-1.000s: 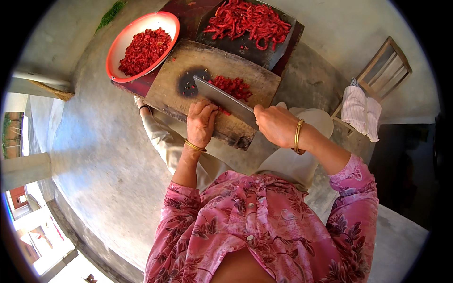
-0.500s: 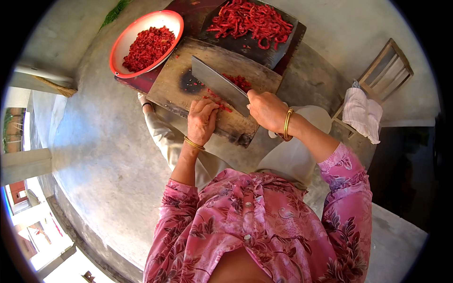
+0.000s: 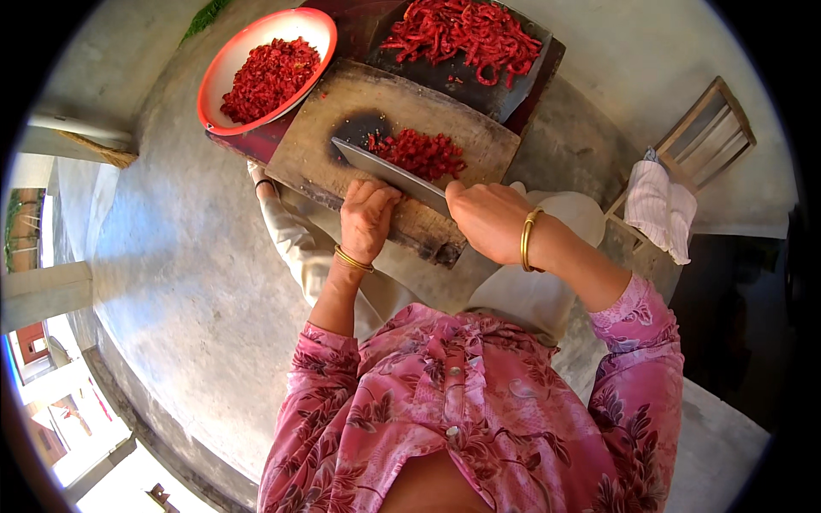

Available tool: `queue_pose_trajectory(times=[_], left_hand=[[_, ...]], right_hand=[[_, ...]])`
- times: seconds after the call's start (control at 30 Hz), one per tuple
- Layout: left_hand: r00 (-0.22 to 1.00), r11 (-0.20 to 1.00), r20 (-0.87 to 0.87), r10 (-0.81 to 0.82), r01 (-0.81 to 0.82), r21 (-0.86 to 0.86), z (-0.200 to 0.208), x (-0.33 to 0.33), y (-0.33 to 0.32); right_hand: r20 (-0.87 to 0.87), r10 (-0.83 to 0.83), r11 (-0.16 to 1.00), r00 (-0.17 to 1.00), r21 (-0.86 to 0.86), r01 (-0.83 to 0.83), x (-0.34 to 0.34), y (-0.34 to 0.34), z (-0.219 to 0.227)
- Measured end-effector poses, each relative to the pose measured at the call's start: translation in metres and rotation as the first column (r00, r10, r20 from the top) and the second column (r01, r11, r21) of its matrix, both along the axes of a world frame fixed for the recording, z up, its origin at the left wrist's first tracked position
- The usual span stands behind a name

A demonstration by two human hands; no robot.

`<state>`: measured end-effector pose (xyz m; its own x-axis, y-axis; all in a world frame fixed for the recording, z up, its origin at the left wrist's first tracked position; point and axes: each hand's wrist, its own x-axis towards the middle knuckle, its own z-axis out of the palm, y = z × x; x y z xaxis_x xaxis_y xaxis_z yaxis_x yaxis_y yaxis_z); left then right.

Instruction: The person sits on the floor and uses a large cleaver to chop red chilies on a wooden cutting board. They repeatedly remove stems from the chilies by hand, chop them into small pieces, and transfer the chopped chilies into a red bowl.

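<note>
My right hand (image 3: 489, 219) is wrapped round the handle of a cleaver (image 3: 392, 173). The blade slants across a worn wooden chopping board (image 3: 297, 158), seen mostly along its top edge. A pile of chopped red chillies (image 3: 421, 154) lies on the far side of the blade. My left hand (image 3: 368, 218) rests at the board's near edge with its fingers curled, close to the near face of the blade. Whatever is under those fingers, if anything, is hidden.
A red-rimmed white basin (image 3: 224, 73) of chopped chillies stands left of the board. Beyond the board, a dark tray (image 3: 526, 81) holds whole red chillies. Both rest on a dark red table (image 3: 540, 92). A wooden chair (image 3: 705, 137) draped with pale cloth (image 3: 654, 205) stands to the right.
The cleaver has come nearer to me and its blade has turned more upright, showing less of its side. More of the chopped chilli pile shows behind it. My left hand has barely moved.
</note>
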<state>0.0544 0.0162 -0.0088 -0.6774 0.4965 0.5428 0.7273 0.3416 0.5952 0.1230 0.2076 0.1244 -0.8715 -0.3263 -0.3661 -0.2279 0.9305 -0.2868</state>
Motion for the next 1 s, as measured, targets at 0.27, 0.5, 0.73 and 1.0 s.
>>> queue_pose_trajectory(times=[0.27,0.5,0.73,1.0], left_hand=[[0.999,1.0,-0.019,0.025,-0.026,-0.017,0.001,0.002,0.0],[0.998,0.999,-0.031,0.05,-0.05,-0.019,0.0,0.001,0.0],[0.998,0.998,-0.033,0.058,-0.058,0.006,-0.004,0.004,0.0],[1.0,1.0,0.001,0.028,-0.028,0.006,-0.004,0.008,-0.001]], right_hand=[[-0.078,-0.102,0.993,0.992,-0.071,0.096,-0.007,-0.004,-0.02],[-0.087,-0.095,0.984,0.992,-0.161,0.08,0.002,0.011,-0.019],[-0.005,-0.084,0.978,0.996,-0.194,0.082,0.009,0.016,-0.019],[0.035,-0.008,1.0,0.999,-0.019,0.008,-0.004,-0.007,0.001]])
